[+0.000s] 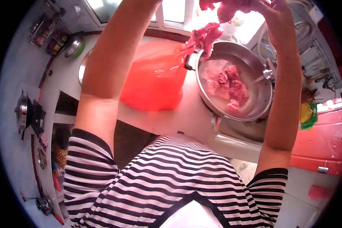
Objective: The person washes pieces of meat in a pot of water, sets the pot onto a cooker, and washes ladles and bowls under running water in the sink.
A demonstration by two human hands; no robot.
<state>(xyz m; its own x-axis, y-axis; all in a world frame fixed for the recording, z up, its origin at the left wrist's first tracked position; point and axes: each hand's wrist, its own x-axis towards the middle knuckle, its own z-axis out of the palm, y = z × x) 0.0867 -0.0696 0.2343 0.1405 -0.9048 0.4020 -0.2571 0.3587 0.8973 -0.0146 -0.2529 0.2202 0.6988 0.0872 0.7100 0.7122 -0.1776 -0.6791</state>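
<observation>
At the top edge, my right hand point(274, 10) grips a piece of raw meat point(228, 10), with part of both cut off by the frame. My left forearm point(116, 49) reaches up past the top edge, so its hand is out of sight. Another strip of raw meat point(206, 36) hangs by the rim of a large metal pot point(201, 89); whether it joins the upper piece I cannot tell. Inside the pot, chunks of red meat point(237, 89) sit in cloudy water. Left of the pot stands a red plastic bag point(152, 85), bulging.
A tap point(268, 74) juts over the pot's right side, and the pot rests over a sink point(239, 131). A window point(174, 11) is behind the white counter point(193, 110). A green and yellow cloth point(308, 116) hangs at right above a red cabinet point(319, 146).
</observation>
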